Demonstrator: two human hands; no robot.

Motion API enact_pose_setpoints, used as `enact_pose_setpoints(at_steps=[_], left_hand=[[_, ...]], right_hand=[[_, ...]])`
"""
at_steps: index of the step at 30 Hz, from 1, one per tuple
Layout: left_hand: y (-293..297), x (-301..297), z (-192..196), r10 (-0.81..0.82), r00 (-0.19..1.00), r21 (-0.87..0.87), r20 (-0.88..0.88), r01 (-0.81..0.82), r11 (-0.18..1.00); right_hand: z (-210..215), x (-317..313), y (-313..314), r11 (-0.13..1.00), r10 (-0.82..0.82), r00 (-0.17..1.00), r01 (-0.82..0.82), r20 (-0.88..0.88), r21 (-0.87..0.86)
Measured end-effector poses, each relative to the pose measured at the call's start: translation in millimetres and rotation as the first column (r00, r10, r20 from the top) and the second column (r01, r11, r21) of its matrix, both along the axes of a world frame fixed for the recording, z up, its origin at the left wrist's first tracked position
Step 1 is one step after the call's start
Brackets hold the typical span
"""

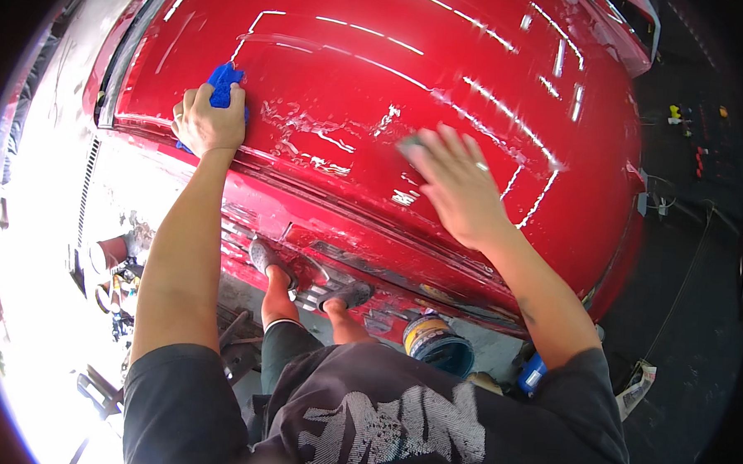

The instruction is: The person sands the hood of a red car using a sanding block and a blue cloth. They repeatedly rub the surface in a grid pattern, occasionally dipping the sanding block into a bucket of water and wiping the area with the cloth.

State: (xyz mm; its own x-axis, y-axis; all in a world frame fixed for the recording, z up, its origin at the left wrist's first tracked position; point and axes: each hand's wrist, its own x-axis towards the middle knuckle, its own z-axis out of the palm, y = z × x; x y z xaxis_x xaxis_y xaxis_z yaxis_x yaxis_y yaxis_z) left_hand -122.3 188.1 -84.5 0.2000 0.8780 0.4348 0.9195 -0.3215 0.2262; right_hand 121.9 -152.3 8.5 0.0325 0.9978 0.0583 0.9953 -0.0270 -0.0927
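The broad red car roof [306,212] lies in front of me, glossy and wet, with reflected light strips across it. My left hand [210,121] is closed on a crumpled blue cloth [225,83] pressed to the roof at the left. To the right, my right hand [456,182] lies nearly flat on the paint, smeared by motion. A small grey piece of what looks like sandpaper [410,144] shows at its thumb side; the rest of it is hidden under the palm. Water drops and streaks [318,130] cover the paint between my hands.
My feet in dark shoes [348,295] stand on the car's side sill. Below me is a bucket [439,347], with a blue container [533,374] beside it. A brownish-red pot [109,254] and clutter stand at lower left. Dark floor at right holds small coloured items [679,115].
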Motion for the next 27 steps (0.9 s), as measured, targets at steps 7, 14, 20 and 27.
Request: enact_pose_setpoints(at_steps=[7,14,20,27], left_hand=[[-0.8,9.7,-3.0,-0.008,1.0,-0.022,-0.011,0.008,1.0],[4.6,0.7,-7.3,-0.015,1.0,-0.022,0.003,0.015,1.0],[4.2,4.8,-5.2,-0.011,1.0,-0.038,-0.008,0.01,0.999],[4.4,4.0,-6.4,-0.009,1.0,0.002,-0.019,0.009,1.0]], right_hand=[[22.0,54.0,-71.2,0.654,-0.324,-0.112,0.69,-0.939,-0.308],[-13.3,73.0,-90.7,0.674,-0.616,0.358,0.701,-0.702,-0.233],[21.5,78.6,-67.4,0.682,-0.712,0.348,0.549,-0.61,-0.482],[17.9,79.2,-71.3,0.724,-0.602,0.278,0.586,-0.749,-0.364]])
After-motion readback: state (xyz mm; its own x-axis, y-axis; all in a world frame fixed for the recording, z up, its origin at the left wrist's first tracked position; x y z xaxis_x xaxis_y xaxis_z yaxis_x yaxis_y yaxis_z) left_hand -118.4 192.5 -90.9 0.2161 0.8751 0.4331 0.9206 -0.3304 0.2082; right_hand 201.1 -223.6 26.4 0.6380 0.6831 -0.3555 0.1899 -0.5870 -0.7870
